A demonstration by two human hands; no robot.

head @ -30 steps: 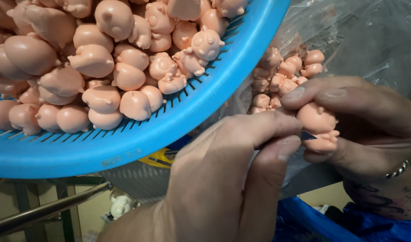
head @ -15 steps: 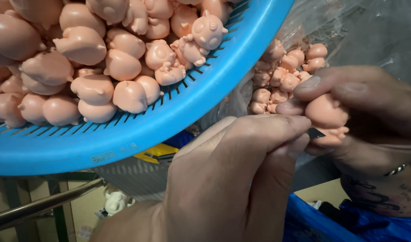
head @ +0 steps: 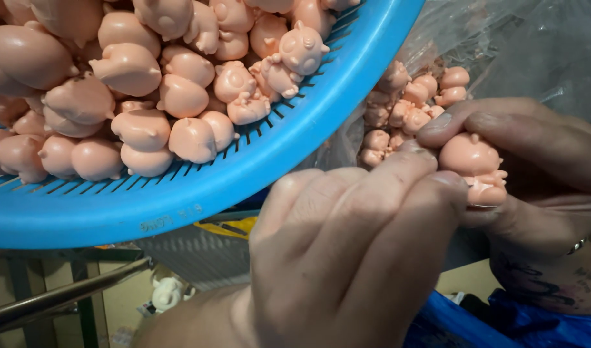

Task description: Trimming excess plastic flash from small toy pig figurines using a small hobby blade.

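While both hands meet at the right of the view, the item in hand is one small pink figure [head: 474,164], a round-bodied animal shape with small horns or ears.

Right hand [head: 534,174]: fingers curl over the figure from above and behind, thumb tip at its upper left. The grip is closed on the figure, apparently to steady it with its underside turned toward the other hand.

Left hand [head: 353,251]: knuckles toward the camera, thumb and forefinger pinched narrow, their tips touching the figure's left side. Whether they nip a bit of the figure, hold a small tool, or only press against it cannot be told; the fingertips cover the contact point.

Blue basket [head: 256,167]: slotted plastic, upper left, heaped with like pink figures [head: 179,96], placed just beside the hands, seemingly as stock within reach. Its left and top are cut off by the frame.

Clear plastic bag [head: 540,45]: behind the hands, holding more small figures [head: 411,109], dimmed by the film; their number is unclear.

Lower left: a metal bar [head: 63,296] and a pale figure [head: 166,293] below the basket, dim. Blue sheeting [head: 502,322] at lower right, partly hidden by the wrists. A band [head: 577,245] shows on the right wrist.
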